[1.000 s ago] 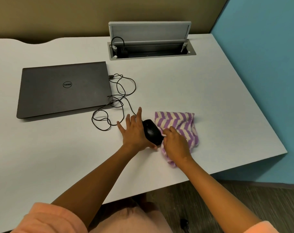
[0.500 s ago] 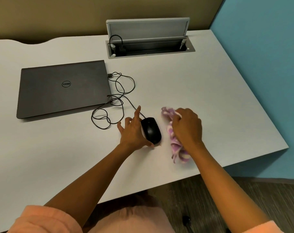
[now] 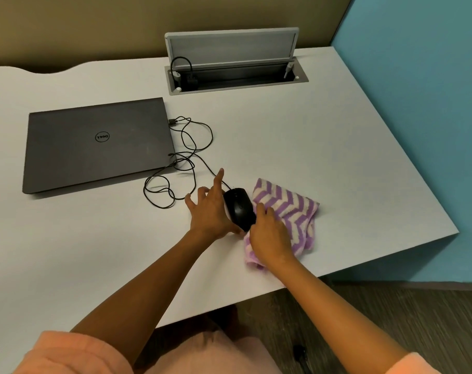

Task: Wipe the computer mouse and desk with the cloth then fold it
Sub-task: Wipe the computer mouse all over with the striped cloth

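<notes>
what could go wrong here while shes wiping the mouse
The mouse lies beside the left hand, which steadies it from one side only, so a firm push by the right hand with the cloth might slide it. Its cable lies in loose loops by the laptop; a dragged mouse could tug the plug. The cloth lies near the desk edge and could slip off.

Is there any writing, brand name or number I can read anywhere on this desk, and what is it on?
"DELL", in a ring, seen upside down: on the lid of the closed laptop.
Mouse, cloth, cable box: no writing that I can make out.
</notes>
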`<state>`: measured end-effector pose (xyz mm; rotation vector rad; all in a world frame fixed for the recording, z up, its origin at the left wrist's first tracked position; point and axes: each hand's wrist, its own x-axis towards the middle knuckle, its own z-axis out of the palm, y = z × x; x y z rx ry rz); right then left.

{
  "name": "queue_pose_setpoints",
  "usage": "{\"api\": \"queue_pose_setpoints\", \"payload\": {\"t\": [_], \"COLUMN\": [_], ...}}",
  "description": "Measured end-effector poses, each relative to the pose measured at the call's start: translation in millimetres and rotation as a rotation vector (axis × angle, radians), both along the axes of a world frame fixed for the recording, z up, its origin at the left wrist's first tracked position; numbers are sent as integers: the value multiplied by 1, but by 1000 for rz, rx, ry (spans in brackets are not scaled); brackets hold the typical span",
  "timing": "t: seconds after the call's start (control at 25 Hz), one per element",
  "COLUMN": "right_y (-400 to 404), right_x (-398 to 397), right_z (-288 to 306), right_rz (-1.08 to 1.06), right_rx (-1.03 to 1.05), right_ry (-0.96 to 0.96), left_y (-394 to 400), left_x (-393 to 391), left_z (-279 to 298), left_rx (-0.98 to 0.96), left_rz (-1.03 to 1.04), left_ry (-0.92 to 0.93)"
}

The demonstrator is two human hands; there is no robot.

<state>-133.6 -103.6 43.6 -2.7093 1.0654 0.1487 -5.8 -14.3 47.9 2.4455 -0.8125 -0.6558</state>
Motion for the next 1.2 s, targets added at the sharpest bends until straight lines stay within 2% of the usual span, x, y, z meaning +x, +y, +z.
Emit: {"api": "queue_pose_setpoints", "payload": {"t": [0.2, 0.32, 0.4, 0.48, 0.64, 0.8, 0.96, 1.04, 1.2], "right_y": [-7, -36, -48, -45, -8, 10, -2, -8, -6], "right_x": [-20, -26, -30, -28, -11, -5, -26, -36, -42], "right_z": [10, 30, 41, 47, 32, 3, -16, -20, -17], "right_rz": [36, -161, -287, -329, -117, 240, 487, 536, 442], "right_rx": [110, -48, -92, -51, 35, -8, -63, -19, 72], "right_ry": [75, 140, 43, -115, -364, -368, -365, -372, -390], "left_y": [0, 0, 0, 0, 0, 1, 1, 2, 2], "left_x": [3, 8, 10, 10, 11, 13, 14, 16, 21], "left_z": [2, 2, 2, 1, -4, -9, -8, -6, -2], "left_rx": [22, 72, 55, 3, -82, -97, -75, -40, 38], "left_rz": [-21, -75, -79, -70, -34, -50, -81, -124, -172], "left_ry": [-16, -14, 16, 56, 67, 48, 20, 17, 42]}}
